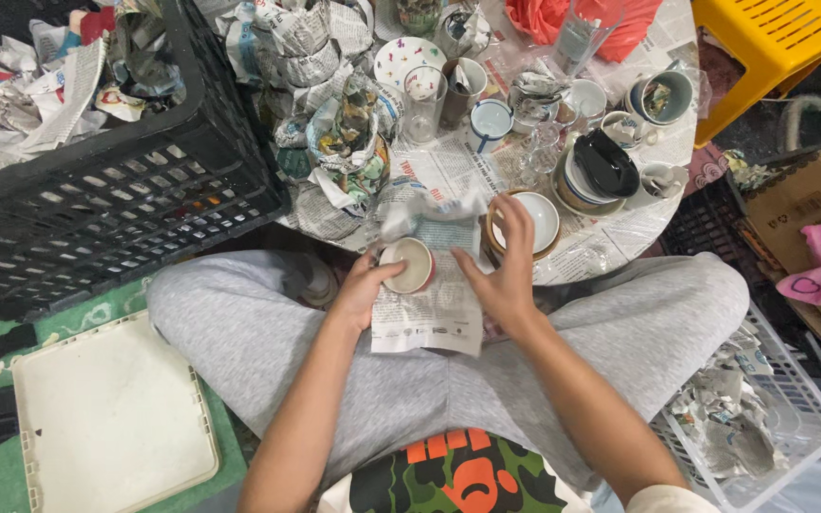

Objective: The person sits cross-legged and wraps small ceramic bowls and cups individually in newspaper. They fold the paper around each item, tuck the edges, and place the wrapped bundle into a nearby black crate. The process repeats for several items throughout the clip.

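My left hand (365, 283) cups the small bowl (408, 264), thumb and fingers curled round its near side, and the bowl sits tilted over my lap, its white inside facing up and its reddish rim showing. It lies on a sheet of newspaper (434, 309) draped across my grey trousers (239, 332). My right hand (504, 271) is just beside the bowl on its right, fingers together and pressed flat against the paper, lifting its edge up beside the bowl. Right behind those fingers stands another white bowl (536, 220) in a brown-rimmed dish on the low round table (610, 237). That table is crowded: cups, glasses, a stack of plates with a black dish (606, 163) on top, and paper-wrapped bundles (344, 142). To my left the black crate (97, 190) is filled with crumpled newspaper. At my right the white basket (772, 418) holds more crumpled paper. A white lid (111, 418) lies flat on the green floor.
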